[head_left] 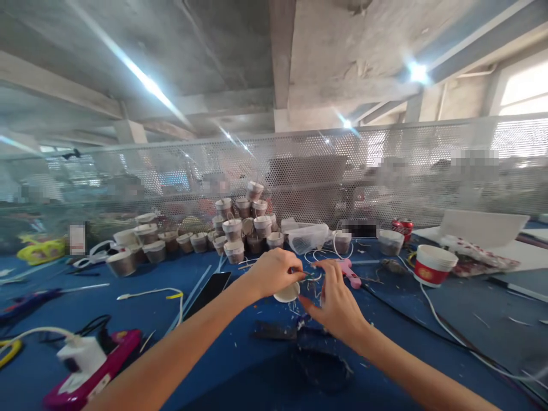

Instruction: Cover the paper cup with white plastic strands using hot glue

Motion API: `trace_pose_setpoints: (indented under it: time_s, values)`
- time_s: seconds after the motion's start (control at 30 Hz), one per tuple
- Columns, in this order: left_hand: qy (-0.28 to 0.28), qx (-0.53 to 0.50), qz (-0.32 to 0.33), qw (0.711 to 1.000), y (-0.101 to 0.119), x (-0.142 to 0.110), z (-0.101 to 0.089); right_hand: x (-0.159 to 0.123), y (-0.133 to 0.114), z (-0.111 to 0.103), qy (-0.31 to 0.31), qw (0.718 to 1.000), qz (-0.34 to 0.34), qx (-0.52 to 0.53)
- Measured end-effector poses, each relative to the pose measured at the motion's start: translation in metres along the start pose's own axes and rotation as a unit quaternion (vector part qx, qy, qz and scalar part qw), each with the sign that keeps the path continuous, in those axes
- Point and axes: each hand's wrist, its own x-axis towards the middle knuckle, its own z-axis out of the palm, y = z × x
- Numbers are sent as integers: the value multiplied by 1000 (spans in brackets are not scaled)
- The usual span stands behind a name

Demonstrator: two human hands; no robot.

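My left hand [277, 273] is in the middle of the blue table, its thumb and index finger pinched together. Something small and greenish shows at the fingertips, too small to name. Facing it, my right hand [336, 294] has its thumb and fingers apart, and I see nothing held in them. A small pale cup [286, 293] is just below the left fingers, with the right thumb near its edge. Beyond the right hand lies a pink glue gun [351, 275]. Dark-handled scissors [274, 331] rest on the table nearer to me.
Small lidded cups [233, 229] are stacked at the back. A black phone [214, 288] lies left of my hands, and a magenta power strip [124, 345] sits front left. A red-and-white tub [434, 265], a white cable [432, 311] and a red can [402, 229] are on the right.
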Motion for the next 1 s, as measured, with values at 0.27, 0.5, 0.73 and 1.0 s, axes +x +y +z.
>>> trace_pose_setpoints:
  time_s: [0.27,0.5,0.73,1.0]
  values:
    - [-44,-62,-29,997,9,19,-32,51,1,-53,-305,921,87,225]
    - [-49,-134,-81,986,-23,25,-45,108,-7,-141,-363,931,43,14]
    - [-149,-158,-158,963,-43,15,-47,108,3,-159,-346,928,130,-36]
    - [-124,-262,-148,946,-60,25,-23,107,26,-164,-344,889,286,-93]
